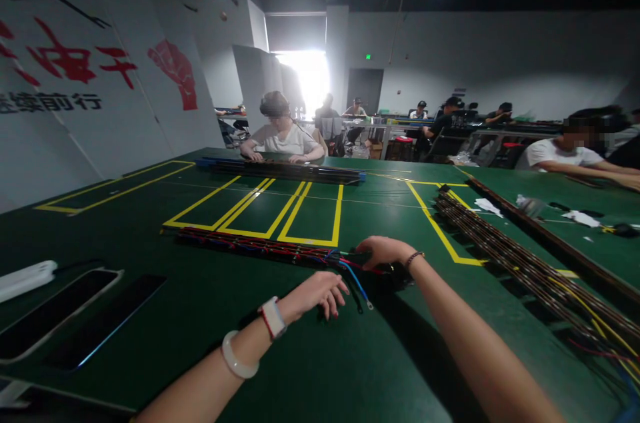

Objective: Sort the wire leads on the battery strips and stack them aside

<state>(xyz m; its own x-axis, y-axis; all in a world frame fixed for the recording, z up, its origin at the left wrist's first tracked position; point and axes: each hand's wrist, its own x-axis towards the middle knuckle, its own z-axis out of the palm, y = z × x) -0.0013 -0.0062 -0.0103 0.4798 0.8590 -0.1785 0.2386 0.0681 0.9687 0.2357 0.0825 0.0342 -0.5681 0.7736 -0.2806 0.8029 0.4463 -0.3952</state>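
Head cam only: the wire harness (260, 248) lies flat on the green table (200, 343), its long axis running left to right across the person's front, just this side of the yellow tape boxes (280, 213). Its right end sits directly under the right hand (385, 251), which rests palm-down on the bundle; can't tell if it's actually gripping or just resting there. The left hand (320, 293) is a bit nearer the body, fingers loosely curled and holding nothing, just beside the loose blue wire (357, 283) that sticks out toward the person. So the right hand is closer. Another long bundle (525, 263) lies off to the right.
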